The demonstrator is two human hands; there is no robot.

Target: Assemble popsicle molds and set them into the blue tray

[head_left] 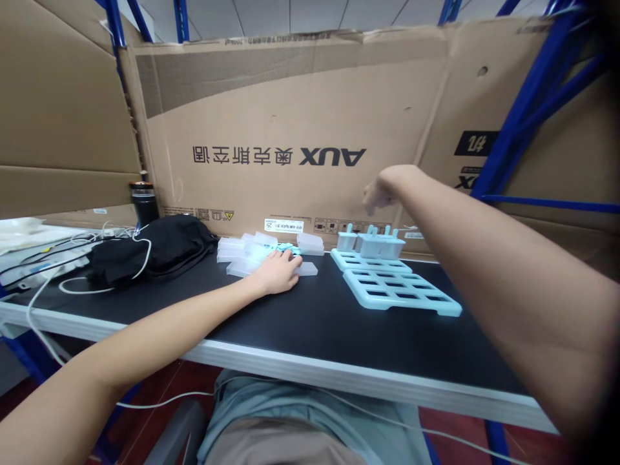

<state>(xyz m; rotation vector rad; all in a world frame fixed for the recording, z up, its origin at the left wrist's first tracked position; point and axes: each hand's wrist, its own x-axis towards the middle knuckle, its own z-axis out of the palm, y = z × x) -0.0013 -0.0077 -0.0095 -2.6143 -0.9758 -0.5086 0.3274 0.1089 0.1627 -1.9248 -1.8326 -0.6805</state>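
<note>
My left hand (279,271) lies palm down at a loose pile, its fingers somewhat apart over small light-blue plastic pieces (289,248). Around it are several clear plastic ice-pop moulds (245,252); another clear mould (310,243) lies just right of the pile. My right hand (382,188) is raised, wrist bent and fingers hanging down close together, with nothing visible in them. Below it, several ice-pop moulds with light-blue stick handles (380,245) stand upright at the back of a light-blue rack (367,302). The front slots of that rack hold no moulds.
A black bag (162,248) with white cables (145,255) lies at the left of the black tabletop (310,329). Behind it stands a dark bottle (145,203). A large cardboard panel (271,103) walls the back, and blue metal posts (526,103) rise at the right.
</note>
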